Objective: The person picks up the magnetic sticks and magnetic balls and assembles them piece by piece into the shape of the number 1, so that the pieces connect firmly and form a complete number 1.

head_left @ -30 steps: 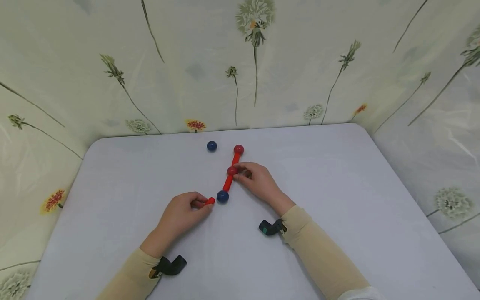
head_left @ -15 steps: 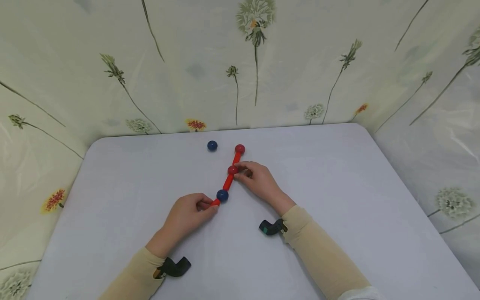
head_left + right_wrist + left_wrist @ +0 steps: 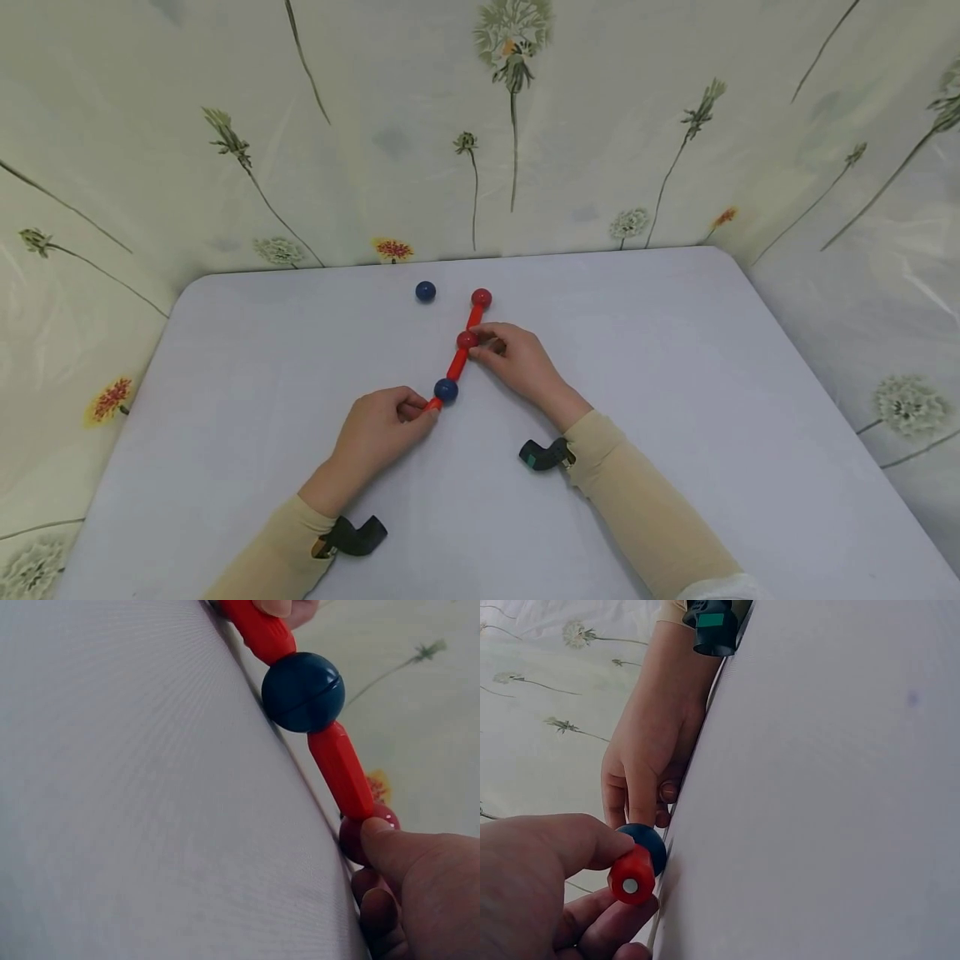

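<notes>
A chain of balls and red rods lies slantwise on the white table. At its far end is a red ball [image 3: 482, 297], joined by a rod [image 3: 475, 317] to a middle red ball [image 3: 467, 340]. Another red rod [image 3: 341, 769] links that to a blue ball [image 3: 304, 692]. My right hand [image 3: 517, 358] pinches the middle red ball between thumb and fingers. With thumb and fingertips my left hand [image 3: 384, 429] holds a red rod [image 3: 631, 877], one end against the blue ball. A pale round dot shows on the rod's free end in the left wrist view.
A loose blue ball [image 3: 425, 291] sits near the table's back edge, left of the chain. Behind the table [image 3: 675, 350] hangs a flower-patterned curtain [image 3: 337, 167]. A black camera mount [image 3: 360, 536] is on the left wrist, another [image 3: 543, 455] on the right.
My left hand has moved right, bringing its red rod from a gap beside the blue ball to contact with it. My right hand stays on the middle red ball.
</notes>
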A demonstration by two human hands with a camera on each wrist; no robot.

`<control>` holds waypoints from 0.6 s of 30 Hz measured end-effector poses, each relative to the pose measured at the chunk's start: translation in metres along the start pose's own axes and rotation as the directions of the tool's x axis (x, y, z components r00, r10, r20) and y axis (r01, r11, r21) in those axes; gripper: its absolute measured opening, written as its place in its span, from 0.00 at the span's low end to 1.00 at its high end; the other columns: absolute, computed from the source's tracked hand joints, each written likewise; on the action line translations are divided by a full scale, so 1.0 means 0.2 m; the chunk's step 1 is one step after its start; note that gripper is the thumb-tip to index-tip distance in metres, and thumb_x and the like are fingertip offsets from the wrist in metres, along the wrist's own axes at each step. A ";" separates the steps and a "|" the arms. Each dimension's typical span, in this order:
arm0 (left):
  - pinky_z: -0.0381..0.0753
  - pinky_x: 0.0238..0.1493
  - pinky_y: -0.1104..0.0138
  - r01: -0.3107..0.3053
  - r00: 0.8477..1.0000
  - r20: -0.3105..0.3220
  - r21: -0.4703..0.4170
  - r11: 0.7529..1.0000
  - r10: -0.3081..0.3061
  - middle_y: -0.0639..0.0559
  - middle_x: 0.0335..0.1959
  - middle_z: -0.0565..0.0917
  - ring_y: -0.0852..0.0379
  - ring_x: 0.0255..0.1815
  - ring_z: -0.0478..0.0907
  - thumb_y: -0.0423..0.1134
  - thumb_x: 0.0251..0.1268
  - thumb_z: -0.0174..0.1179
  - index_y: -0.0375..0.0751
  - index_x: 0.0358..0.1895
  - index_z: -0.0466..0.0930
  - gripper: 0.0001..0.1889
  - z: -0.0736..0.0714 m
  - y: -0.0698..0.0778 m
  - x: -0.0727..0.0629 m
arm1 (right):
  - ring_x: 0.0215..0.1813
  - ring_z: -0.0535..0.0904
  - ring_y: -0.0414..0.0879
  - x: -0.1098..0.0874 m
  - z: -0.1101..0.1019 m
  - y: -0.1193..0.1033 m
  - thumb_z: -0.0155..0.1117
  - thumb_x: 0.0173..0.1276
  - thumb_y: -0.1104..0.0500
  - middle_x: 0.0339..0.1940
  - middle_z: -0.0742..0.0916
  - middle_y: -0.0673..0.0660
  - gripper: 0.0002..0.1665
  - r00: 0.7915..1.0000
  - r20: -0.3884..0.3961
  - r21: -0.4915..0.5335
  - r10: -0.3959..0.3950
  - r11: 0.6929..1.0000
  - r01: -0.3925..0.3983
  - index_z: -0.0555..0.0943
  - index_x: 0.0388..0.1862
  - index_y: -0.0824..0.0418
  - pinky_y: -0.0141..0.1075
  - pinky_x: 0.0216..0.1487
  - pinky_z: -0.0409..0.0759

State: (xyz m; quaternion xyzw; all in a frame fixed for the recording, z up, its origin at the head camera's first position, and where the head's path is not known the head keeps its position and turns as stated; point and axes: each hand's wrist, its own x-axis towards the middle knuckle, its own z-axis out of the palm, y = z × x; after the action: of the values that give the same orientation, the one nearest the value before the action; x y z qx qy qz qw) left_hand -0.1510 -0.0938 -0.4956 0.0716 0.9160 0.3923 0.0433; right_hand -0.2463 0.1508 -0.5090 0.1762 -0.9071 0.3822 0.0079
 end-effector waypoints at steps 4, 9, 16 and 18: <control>0.76 0.29 0.64 0.001 1.000 -0.011 0.006 1.000 -0.001 0.65 0.25 0.82 0.64 0.27 0.77 0.52 0.59 0.67 0.51 0.34 0.86 0.10 0.01 -0.01 0.00 | 0.39 0.79 0.39 0.00 0.00 0.01 0.70 0.66 0.49 0.46 0.85 0.46 0.22 1.000 -0.005 -0.015 -0.004 1.000 0.004 0.82 0.57 0.51 0.35 0.44 0.79; 0.76 0.30 0.64 0.008 1.000 -0.018 0.010 1.000 -0.008 0.65 0.25 0.82 0.64 0.27 0.77 0.52 0.60 0.67 0.51 0.34 0.86 0.10 0.01 -0.01 0.00 | 0.39 0.79 0.39 0.00 0.00 0.01 0.70 0.66 0.49 0.45 0.85 0.46 0.22 1.000 -0.008 -0.018 -0.003 1.000 0.003 0.82 0.58 0.51 0.35 0.43 0.79; 0.76 0.29 0.64 0.034 0.999 -0.011 0.001 0.999 -0.034 0.65 0.24 0.82 0.63 0.27 0.77 0.52 0.60 0.67 0.51 0.34 0.86 0.11 0.01 0.00 -0.01 | 0.39 0.79 0.39 0.00 0.00 0.00 0.70 0.66 0.49 0.45 0.85 0.46 0.22 1.000 -0.007 -0.014 0.003 1.000 -0.003 0.82 0.57 0.51 0.35 0.43 0.79; 0.75 0.29 0.64 0.038 0.999 -0.010 -0.001 0.999 -0.038 0.64 0.24 0.82 0.63 0.27 0.77 0.53 0.59 0.67 0.51 0.34 0.85 0.11 0.01 0.00 -0.01 | 0.39 0.79 0.39 0.00 0.00 0.00 0.70 0.66 0.48 0.45 0.85 0.46 0.22 1.000 -0.008 -0.014 0.005 1.000 -0.005 0.82 0.57 0.51 0.35 0.43 0.79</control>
State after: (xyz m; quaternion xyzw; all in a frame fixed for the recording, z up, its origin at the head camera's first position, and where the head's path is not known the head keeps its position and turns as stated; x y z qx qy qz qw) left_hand -0.1495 -0.0926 -0.4966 0.0524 0.9173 0.3921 0.0462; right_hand -0.2461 0.1510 -0.5095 0.1725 -0.9101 0.3765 0.0117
